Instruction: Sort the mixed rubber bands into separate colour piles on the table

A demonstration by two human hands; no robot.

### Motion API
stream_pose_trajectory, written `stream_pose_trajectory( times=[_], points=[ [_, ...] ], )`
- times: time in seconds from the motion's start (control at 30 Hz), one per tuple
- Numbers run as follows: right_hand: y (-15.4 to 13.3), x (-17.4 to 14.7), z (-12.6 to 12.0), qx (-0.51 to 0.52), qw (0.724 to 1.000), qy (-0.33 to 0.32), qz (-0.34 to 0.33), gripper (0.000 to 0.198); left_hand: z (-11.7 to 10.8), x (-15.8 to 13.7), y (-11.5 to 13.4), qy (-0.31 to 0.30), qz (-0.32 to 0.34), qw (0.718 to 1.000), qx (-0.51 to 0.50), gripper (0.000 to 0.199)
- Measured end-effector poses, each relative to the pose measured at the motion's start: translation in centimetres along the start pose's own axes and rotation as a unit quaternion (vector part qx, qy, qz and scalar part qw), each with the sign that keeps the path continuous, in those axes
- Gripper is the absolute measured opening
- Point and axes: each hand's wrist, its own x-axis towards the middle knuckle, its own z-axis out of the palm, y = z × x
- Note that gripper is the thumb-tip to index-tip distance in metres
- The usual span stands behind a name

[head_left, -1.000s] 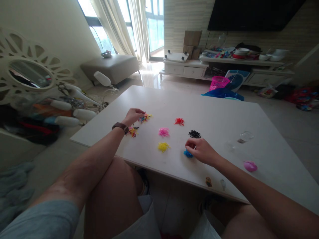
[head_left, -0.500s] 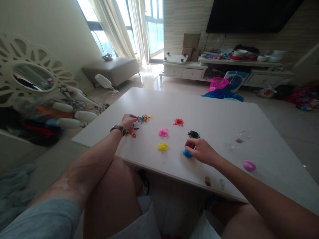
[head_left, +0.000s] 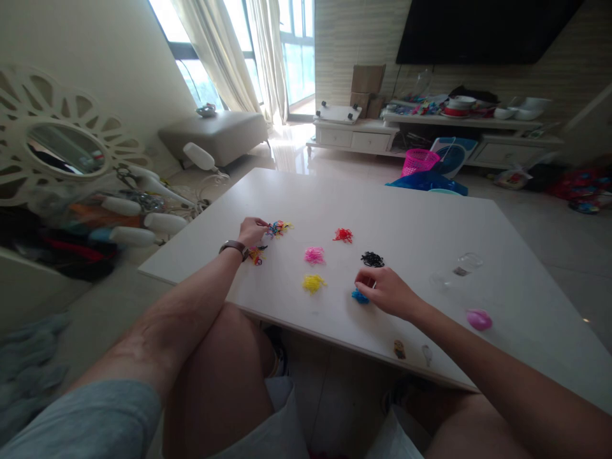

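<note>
My left hand (head_left: 251, 231) reaches to a pile of mixed-colour rubber bands (head_left: 281, 227), its fingers pinched on bands at the near edge. A second mixed clump (head_left: 257, 256) lies partly hidden below that wrist. My right hand (head_left: 386, 289) is closed, thumb and fingers together, right above a pile of blue rubber bands (head_left: 359, 298); anything between the fingertips is too small to make out. Around the hands lie separate piles of yellow bands (head_left: 313, 284), pink bands (head_left: 314, 255), red bands (head_left: 343, 235) and black bands (head_left: 371, 258).
On the white table (head_left: 411, 220), a clear container (head_left: 468, 262) and a pink object (head_left: 479, 319) lie right of my right hand. A small yellow figure (head_left: 399, 349) sits at the near edge beside a small clear item (head_left: 427, 354). White lamp shades (head_left: 165, 223) stand off the left side.
My left hand has shifted slightly right and up along the mixed pile. My right hand stays in place over the blue bands.
</note>
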Motion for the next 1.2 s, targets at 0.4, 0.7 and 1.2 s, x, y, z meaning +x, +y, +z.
stream_pose_trajectory(
  times=[0.4, 0.7, 1.2],
  points=[
    [-0.1, 0.0, -0.1, 0.005, 1.000, -0.001, -0.003, 0.017, -0.5, 0.0, -0.2, -0.027, 0.004, 0.998, 0.053, 0.016],
    [-0.2, -0.1, -0.1, 0.005, 1.000, -0.004, -0.003, 0.017, -1.0, 0.2, -0.9, -0.066, -0.003, 0.997, 0.042, 0.020],
    [0.0, 0.1, 0.1, 0.001, 1.000, -0.011, -0.006, 0.017, -1.0, -0.7, 0.1, -0.065, 0.009, 0.995, 0.074, 0.016]
  ],
)
